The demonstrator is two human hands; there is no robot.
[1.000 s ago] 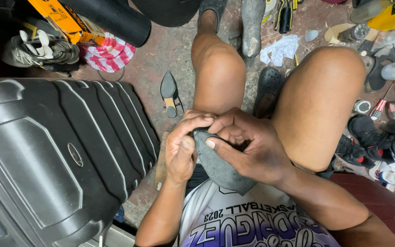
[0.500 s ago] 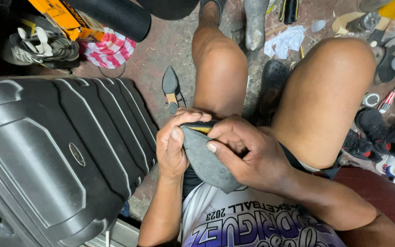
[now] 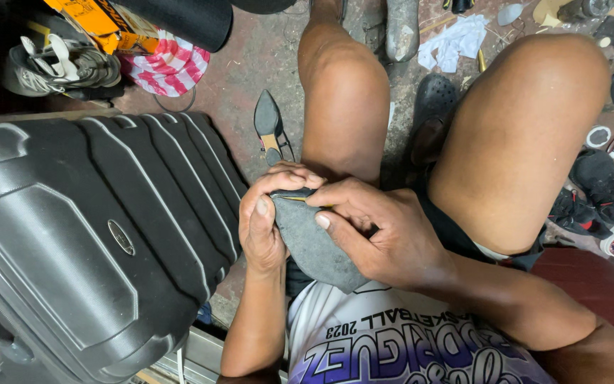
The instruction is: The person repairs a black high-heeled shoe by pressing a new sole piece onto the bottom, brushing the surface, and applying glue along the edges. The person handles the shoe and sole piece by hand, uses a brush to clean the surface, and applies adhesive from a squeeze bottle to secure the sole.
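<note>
A grey shoe sole (image 3: pixel 314 245), flat and rough-faced, is held sole-side up in the lap between the thighs; its toe end points away toward the knees, its broader end lies against the shirt; a thin yellowish strip shows along its far edge.

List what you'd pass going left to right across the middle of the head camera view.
Dark ribbed suitcase → left hand → grey shoe sole → right hand → bare thigh → dark shoes on the floor.
</note>
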